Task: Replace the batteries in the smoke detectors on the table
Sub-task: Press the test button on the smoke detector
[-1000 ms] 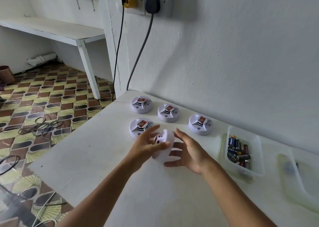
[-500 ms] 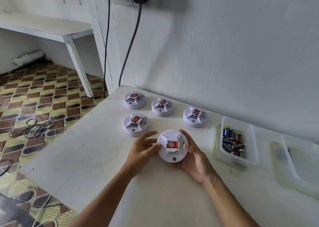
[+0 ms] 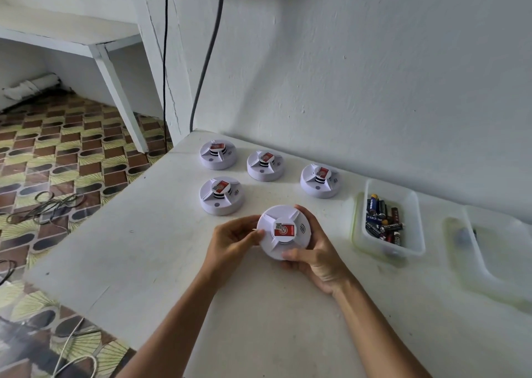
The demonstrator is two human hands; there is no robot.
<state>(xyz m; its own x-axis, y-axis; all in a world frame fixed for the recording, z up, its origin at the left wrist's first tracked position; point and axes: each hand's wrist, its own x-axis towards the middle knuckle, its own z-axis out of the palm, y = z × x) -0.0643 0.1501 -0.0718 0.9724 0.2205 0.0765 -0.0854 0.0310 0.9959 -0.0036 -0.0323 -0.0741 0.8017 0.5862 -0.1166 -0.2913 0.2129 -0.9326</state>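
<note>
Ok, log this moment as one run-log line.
stage: first detector picked up | held detector: label up, both hands grip it | four detectors on table | batteries untouched in tray

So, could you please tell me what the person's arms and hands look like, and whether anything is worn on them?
Both forearms are bare, with no sleeves in view. The left hand and right hand wear no gloves, rings, watch or bands that can be seen.

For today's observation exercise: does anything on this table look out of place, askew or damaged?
Nothing stands out. Four smoke detectors sit upright, the fifth detector is gripped by the left hand and right hand, and the batteries stay inside their tray.
</note>
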